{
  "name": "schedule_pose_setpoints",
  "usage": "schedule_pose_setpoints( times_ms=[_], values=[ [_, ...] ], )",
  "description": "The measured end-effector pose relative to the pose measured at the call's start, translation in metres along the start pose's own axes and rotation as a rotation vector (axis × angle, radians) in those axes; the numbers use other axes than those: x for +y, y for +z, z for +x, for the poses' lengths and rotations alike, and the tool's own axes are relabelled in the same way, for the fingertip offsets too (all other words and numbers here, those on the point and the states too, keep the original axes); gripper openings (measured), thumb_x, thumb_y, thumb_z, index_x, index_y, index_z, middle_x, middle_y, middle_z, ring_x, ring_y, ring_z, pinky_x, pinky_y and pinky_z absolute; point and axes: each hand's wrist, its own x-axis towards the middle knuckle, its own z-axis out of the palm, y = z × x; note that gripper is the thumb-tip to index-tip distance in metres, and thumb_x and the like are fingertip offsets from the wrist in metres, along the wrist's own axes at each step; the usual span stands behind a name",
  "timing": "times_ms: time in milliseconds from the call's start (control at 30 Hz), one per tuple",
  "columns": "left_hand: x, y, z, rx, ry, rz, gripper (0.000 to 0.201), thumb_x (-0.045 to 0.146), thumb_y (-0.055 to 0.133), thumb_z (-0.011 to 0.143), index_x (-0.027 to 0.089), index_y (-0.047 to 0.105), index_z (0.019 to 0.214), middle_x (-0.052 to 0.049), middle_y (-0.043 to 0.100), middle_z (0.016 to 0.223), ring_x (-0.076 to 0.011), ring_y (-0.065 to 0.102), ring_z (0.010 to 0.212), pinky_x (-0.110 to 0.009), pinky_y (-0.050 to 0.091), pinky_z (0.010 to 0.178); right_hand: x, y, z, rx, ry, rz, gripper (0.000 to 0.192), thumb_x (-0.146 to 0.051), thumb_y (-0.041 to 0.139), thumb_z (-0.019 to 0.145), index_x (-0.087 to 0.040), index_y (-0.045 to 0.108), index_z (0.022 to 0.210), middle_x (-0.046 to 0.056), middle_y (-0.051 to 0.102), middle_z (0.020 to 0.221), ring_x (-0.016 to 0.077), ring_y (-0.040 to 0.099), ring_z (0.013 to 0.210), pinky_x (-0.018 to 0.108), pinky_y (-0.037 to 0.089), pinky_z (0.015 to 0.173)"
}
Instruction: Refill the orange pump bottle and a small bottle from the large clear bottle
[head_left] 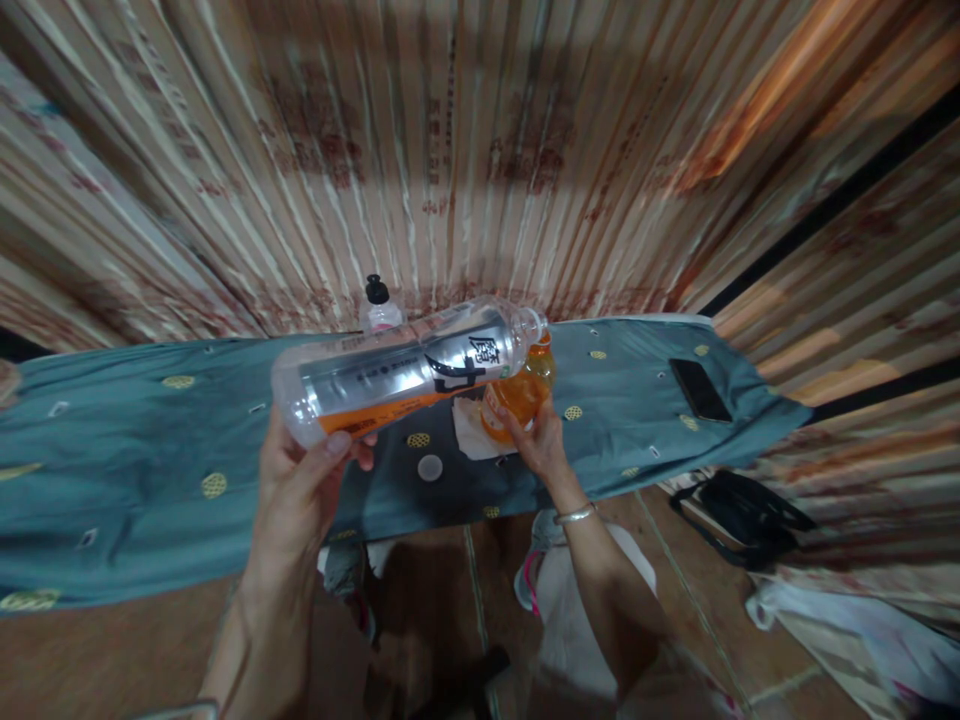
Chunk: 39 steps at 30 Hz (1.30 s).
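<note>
The left hand [296, 490] wraps its fingers round the base of a large clear plastic bottle [405, 370], nearly empty, light and smooth, tipped over the small orange bottle [517, 395] that the right hand [540, 445] clasps near the table's [150, 440] far edge.

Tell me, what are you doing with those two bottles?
The left hand holds a big clear bottle tipped sideways, its open mouth at the small orange bottle held by the right hand. A loose cap lies on the blue cloth, and a black phone rests farther right.
</note>
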Motion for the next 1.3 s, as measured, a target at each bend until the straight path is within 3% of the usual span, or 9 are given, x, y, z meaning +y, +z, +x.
schedule_pose_setpoints(
  times_ms=[300, 667, 900, 1100, 1300],
  values=[
    [0.001, 0.001, 0.001, -0.015, 0.010, -0.001, 0.035, 0.032, 0.096, 0.064, 0.016, 0.076, 0.089, -0.004, 0.076, 0.076, -0.0156, 0.069, 0.058, -0.019, 0.050, 0.042, 0.003, -0.001, 0.001, -0.014, -0.006, -0.003, 0.071, -0.069, 0.070, 0.086, -0.019, 0.057, 0.134, 0.018, 0.079, 0.116, 0.0393, 0.075, 0.116, 0.054, 0.063, 0.095],
    [-0.002, -0.002, 0.000, -0.028, 0.010, -0.005, 0.046, 0.033, 0.095, 0.067, 0.017, 0.075, 0.105, -0.003, 0.074, 0.078, -0.0159, 0.067, 0.062, -0.021, 0.047, 0.043, 0.005, 0.000, 0.000, -0.002, -0.041, -0.011, 0.069, -0.068, 0.068, 0.087, -0.020, 0.056, 0.134, 0.017, 0.078, 0.117, 0.0374, 0.074, 0.116, 0.052, 0.062, 0.095],
    [-0.001, 0.000, 0.000, 0.008, -0.009, 0.003, 0.047, 0.034, 0.097, 0.064, 0.018, 0.077, 0.104, -0.004, 0.074, 0.076, -0.0167, 0.067, 0.060, -0.021, 0.046, 0.043, 0.004, 0.000, 0.000, -0.001, -0.030, -0.010, 0.069, -0.067, 0.070, 0.086, -0.019, 0.056, 0.135, 0.017, 0.079, 0.117, 0.0377, 0.076, 0.113, 0.052, 0.063, 0.094],
    [0.000, -0.001, 0.000, -0.011, 0.000, -0.003, 0.038, 0.034, 0.097, 0.064, 0.017, 0.076, 0.091, -0.004, 0.075, 0.076, -0.0159, 0.068, 0.060, -0.020, 0.049, 0.043, 0.005, -0.002, 0.001, -0.012, -0.025, -0.019, 0.070, -0.066, 0.072, 0.086, -0.017, 0.056, 0.134, 0.021, 0.077, 0.121, 0.0398, 0.074, 0.118, 0.054, 0.062, 0.096],
    [-0.003, -0.002, 0.002, -0.028, 0.035, -0.022, 0.037, 0.031, 0.096, 0.065, 0.015, 0.076, 0.092, -0.004, 0.077, 0.077, -0.0156, 0.070, 0.058, -0.019, 0.051, 0.040, 0.003, -0.001, 0.000, -0.004, -0.025, 0.014, 0.072, -0.069, 0.070, 0.086, -0.018, 0.056, 0.134, 0.017, 0.080, 0.113, 0.0375, 0.077, 0.111, 0.051, 0.063, 0.093]
  ],
)
